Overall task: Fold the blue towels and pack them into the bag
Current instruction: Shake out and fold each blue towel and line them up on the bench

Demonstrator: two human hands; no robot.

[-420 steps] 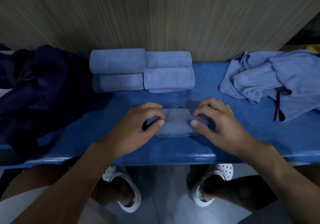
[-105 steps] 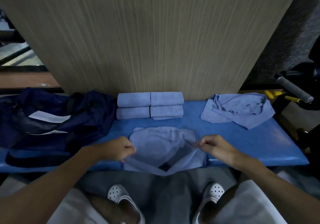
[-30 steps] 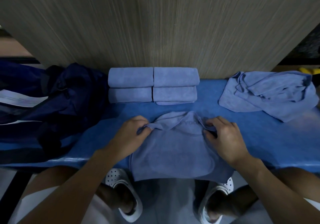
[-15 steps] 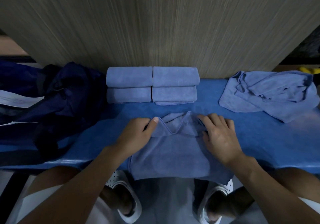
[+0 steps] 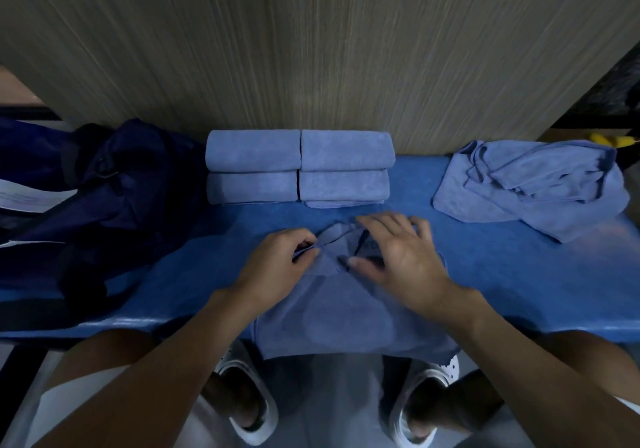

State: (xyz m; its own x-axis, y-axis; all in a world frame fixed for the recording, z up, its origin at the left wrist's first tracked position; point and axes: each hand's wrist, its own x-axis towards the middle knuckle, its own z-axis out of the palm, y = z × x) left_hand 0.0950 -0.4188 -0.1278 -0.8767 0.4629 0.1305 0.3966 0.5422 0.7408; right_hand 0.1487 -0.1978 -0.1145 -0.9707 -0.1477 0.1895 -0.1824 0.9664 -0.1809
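A blue towel lies across the front edge of the blue bench, its lower part hanging over the edge. My left hand pinches the towel's far left corner. My right hand lies flat on the far part of the towel, fingers spread and reaching left. Several folded blue towels are stacked against the wall behind. A heap of unfolded blue towels sits at the right. The dark navy bag lies at the left end of the bench.
A wood-grain wall rises right behind the bench. White paper shows by the bag. My feet in white clogs stand on the floor below the bench edge. A yellow object sits at the far right.
My right hand has slid left across the far edge of the towel, fingers spreading. My left hand has curled and now pinches the left corner. The far edge is bunched between the hands.
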